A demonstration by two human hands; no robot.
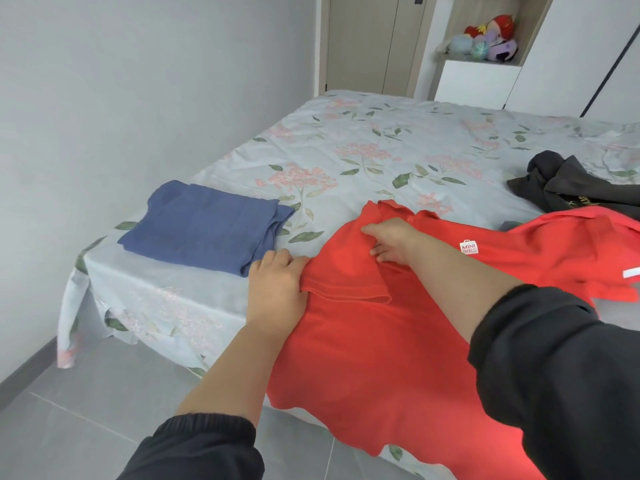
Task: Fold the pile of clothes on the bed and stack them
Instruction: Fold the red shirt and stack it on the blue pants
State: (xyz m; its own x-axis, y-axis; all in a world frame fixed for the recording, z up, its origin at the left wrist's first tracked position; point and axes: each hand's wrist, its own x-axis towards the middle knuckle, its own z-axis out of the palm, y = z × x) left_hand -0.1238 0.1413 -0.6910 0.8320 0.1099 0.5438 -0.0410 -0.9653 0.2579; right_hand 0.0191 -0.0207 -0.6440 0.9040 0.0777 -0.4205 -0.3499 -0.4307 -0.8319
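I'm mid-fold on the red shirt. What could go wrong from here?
The red polo shirt hangs well over the edge of the floral-sheeted bed, so it may slide toward the grey tiled floor. The left hand grips its sleeve close beside the folded blue garment and could nudge it out of shape.

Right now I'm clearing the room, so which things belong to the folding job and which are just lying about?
Job: red polo shirt, folded blue garment, crumpled dark grey garment, floral-sheeted bed.
Lying about: colourful plush toys beyond the bed.
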